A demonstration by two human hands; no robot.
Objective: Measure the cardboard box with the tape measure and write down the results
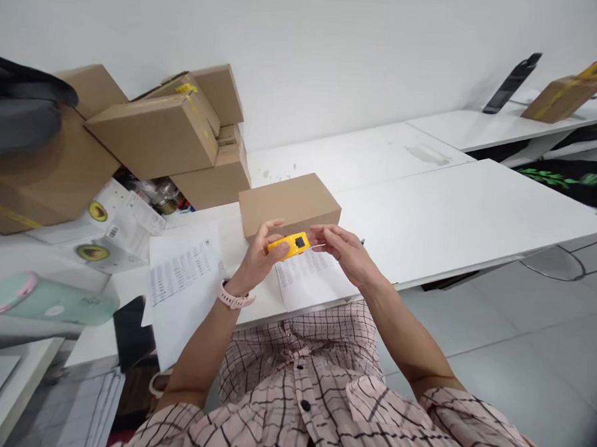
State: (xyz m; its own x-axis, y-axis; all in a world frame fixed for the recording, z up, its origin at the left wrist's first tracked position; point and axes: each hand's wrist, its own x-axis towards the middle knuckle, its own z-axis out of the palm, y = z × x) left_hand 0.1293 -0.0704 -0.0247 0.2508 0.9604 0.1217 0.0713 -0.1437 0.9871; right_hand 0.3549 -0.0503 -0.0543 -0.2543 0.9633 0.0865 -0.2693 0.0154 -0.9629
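Note:
My left hand (259, 258) is closed around a small yellow handheld device (290, 246) with a dark square on its face. Its thumb presses on the near side of the device. At the device's right end is my right hand (344, 249), its fingers stretched loosely toward it and apparently holding nothing. Whether the fingertips touch the device, I cannot tell. Just behind both hands a closed brown cardboard box (292, 200) lies on the white table (429, 217). Beneath the hands are printed sheets (313, 281).
More papers (183, 274) lie at the left. Stacked cardboard boxes (153, 136), white boxes with avocado pictures (113, 227) and a mint bottle (54, 301) crowd the left side. A black bottle (510, 84) and a small carton (560, 100) stand at the far right.

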